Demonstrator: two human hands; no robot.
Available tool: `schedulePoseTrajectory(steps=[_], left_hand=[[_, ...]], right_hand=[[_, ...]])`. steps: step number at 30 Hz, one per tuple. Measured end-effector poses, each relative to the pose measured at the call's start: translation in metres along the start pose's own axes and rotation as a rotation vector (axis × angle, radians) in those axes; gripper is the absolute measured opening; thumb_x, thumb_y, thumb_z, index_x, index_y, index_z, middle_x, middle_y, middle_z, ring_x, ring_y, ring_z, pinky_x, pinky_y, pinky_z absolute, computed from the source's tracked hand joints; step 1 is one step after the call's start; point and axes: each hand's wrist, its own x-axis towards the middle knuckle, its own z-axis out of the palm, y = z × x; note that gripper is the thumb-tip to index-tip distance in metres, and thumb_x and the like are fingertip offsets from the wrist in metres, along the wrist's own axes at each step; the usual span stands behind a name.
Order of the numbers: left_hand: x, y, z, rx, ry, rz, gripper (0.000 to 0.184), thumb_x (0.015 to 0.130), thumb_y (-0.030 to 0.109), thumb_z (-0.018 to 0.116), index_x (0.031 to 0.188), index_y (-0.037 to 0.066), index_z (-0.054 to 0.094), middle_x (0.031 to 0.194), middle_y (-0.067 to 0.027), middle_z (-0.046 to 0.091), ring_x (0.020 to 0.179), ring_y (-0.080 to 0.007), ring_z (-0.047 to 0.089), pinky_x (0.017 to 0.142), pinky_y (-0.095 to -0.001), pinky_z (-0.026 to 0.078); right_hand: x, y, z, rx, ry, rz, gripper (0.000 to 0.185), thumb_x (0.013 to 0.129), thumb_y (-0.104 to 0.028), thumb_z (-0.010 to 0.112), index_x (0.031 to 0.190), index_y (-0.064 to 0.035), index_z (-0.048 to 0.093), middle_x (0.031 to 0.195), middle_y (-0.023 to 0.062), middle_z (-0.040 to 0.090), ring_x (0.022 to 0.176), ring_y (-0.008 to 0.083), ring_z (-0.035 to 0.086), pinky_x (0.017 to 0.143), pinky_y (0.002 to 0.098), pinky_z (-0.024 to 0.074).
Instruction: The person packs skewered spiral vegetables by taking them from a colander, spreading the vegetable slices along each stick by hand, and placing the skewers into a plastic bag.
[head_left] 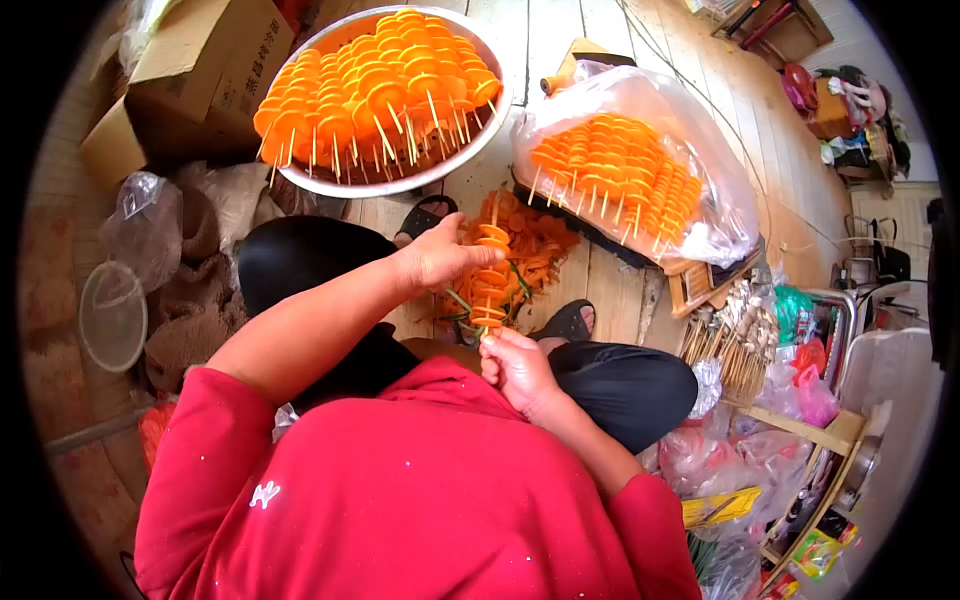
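Note:
Between my hands a carrot skewer [489, 287], a stick threaded with spread orange slices, points away from my body. My left hand [447, 256] is closed around its upper part, thumb across the slices; some of its fingers are hidden. At the near end, my right hand [518, 368] pinches the skewer's tip between thumb and fingers. Beneath lies a heap of carrot peelings [545, 245] with some green stalks on the floor. Ahead, a large metal basin [345, 188] is piled with finished-looking carrot skewers [385, 75].
More carrot skewers [610, 170] lie on clear plastic sheeting [725, 205] at the right. Bundled wooden sticks [735, 350] and plastic bags [700, 455] sit beside my right knee. A cardboard box [205, 75] and a round lid [113, 317] are on the left.

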Motion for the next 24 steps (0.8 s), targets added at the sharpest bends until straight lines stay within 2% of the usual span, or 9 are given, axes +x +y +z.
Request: schedulePoseTrajectory(steps=[2,3,6,11,13,15,16,19,24], left_hand=[[-0.006,-0.011,0.026,-0.824,-0.209,-0.224,0.06,0.078,0.037,0.069,0.123,0.01,0.041,0.115,-0.0152,0.054,0.105,-0.0296,0.055,0.086,-0.0448,0.045],[-0.016,-0.007,0.038,-0.924,-0.12,-0.253,0.047,0.08,0.033,0.067,0.118,0.015,0.043,0.105,-0.0093,0.055,0.096,-0.0267,0.058,0.079,-0.047,0.047],[-0.031,-0.015,0.059,-1.18,-0.119,-0.193,0.043,0.082,0.028,0.064,0.119,0.017,0.044,0.104,-0.0049,0.055,0.086,-0.0247,0.059,0.07,-0.0417,0.049],[-0.042,-0.016,0.055,-1.127,-0.137,-0.096,0.04,0.083,0.027,0.061,0.118,0.017,0.046,0.103,-0.005,0.058,0.084,-0.0239,0.061,0.067,-0.0389,0.05],[-0.051,-0.01,0.042,-0.986,-0.347,-0.072,0.04,0.084,0.024,0.06,0.12,0.016,0.045,0.1,-0.0056,0.061,0.078,-0.0227,0.062,0.063,-0.0368,0.051],[-0.059,-0.002,0.034,-0.856,-0.472,-0.035,0.048,0.083,0.021,0.062,0.125,0.012,0.04,0.102,-0.0082,0.063,0.072,-0.0219,0.064,0.058,-0.0337,0.053],[-0.061,-0.001,0.031,-0.788,-0.566,-0.03,0.051,0.083,0.022,0.064,0.126,0.011,0.039,0.101,-0.0082,0.063,0.072,-0.0218,0.064,0.058,-0.0333,0.053],[-0.07,0.006,0.028,-0.591,-0.786,0.004,0.056,0.081,0.019,0.067,0.127,0.009,0.037,0.106,-0.0097,0.061,0.071,-0.0219,0.064,0.057,-0.033,0.053],[-0.072,0.006,0.022,-0.588,-0.926,-0.015,0.075,0.079,0.019,0.07,0.138,0.013,0.023,0.112,-0.0121,0.057,0.073,-0.0232,0.065,0.059,-0.0339,0.054]], right_hand=[[-0.013,0.011,-0.003,-0.151,-0.08,-0.051,0.008,0.087,-0.013,0.058,0.085,-0.0057,0.056,0.069,-0.0022,0.052,0.055,0.0055,0.045,0.05,0.0187,0.0351],[-0.015,0.013,-0.003,-0.151,-0.087,-0.06,0.008,0.087,-0.013,0.058,0.085,-0.0057,0.056,0.069,-0.0022,0.052,0.055,0.0055,0.045,0.05,0.0187,0.0351],[-0.02,0.017,-0.004,-0.294,-0.134,-0.122,0.009,0.087,-0.014,0.058,0.083,-0.0059,0.057,0.07,-0.003,0.053,0.057,0.0039,0.045,0.052,0.0173,0.0359],[-0.04,0.002,-0.003,-0.669,-0.065,-0.218,0.013,0.085,-0.017,0.062,0.083,-0.0044,0.059,0.069,-0.0033,0.055,0.06,0.0048,0.047,0.055,0.0202,0.0397],[-0.041,-0.003,-0.007,-0.777,0.111,-0.659,0.011,0.084,-0.014,0.062,0.089,-0.0044,0.059,0.073,0.0,0.056,0.06,0.0102,0.051,0.056,0.0249,0.0436],[-0.055,-0.025,-0.004,-1.189,0.37,-1.065,0.018,0.08,-0.008,0.061,0.098,-0.0051,0.058,0.086,0.0075,0.057,0.064,0.0179,0.056,0.06,0.0301,0.0468],[-0.066,-0.037,0.003,-1.308,0.399,-1.144,0.028,0.077,-0.005,0.061,0.104,-0.0062,0.056,0.099,0.0137,0.053,0.071,0.0249,0.059,0.064,0.0339,0.0488],[-0.062,-0.059,-0.001,-1.564,0.353,-1.514,0.032,0.074,-0.002,0.061,0.106,-0.0051,0.056,0.101,0.0158,0.051,0.079,0.0303,0.058,0.073,0.0382,0.0489],[-0.057,-0.056,-0.032,-1.78,0.188,-1.285,0.012,0.076,-0.007,0.061,0.088,-0.0069,0.063,0.08,0.0108,0.057,0.079,0.0302,0.057,0.069,0.0387,0.0479]])
